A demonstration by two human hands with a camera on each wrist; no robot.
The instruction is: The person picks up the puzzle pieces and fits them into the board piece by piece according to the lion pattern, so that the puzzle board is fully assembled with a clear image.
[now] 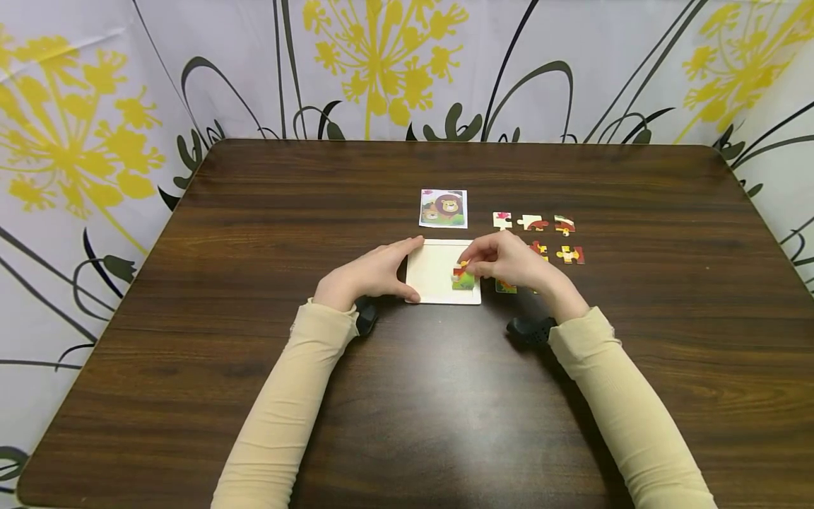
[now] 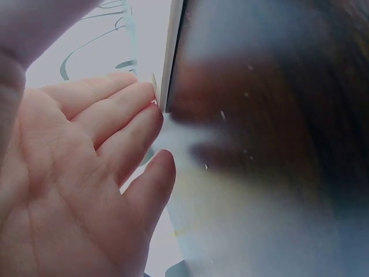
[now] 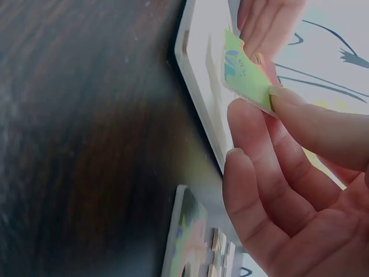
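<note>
Green-and-red puzzle piece (image 1: pixel 463 281), just right of head-frame centre over the pale tray (image 1: pixel 429 272), is pinched by thumb and fingers of the right hand (image 1: pixel 514 261), likely light, stiff, best taken by its edges; left hand (image 1: pixel 374 273), thumb and fingers spread, touches the tray's left side.

Dark wood-grain table (image 1: pixel 159 389), rounded at its corners, white floral backdrop (image 1: pixel 238 35) just beyond it, big yellow blossoms (image 1: pixel 70 148), dark stems (image 1: pixel 506 63)
</note>
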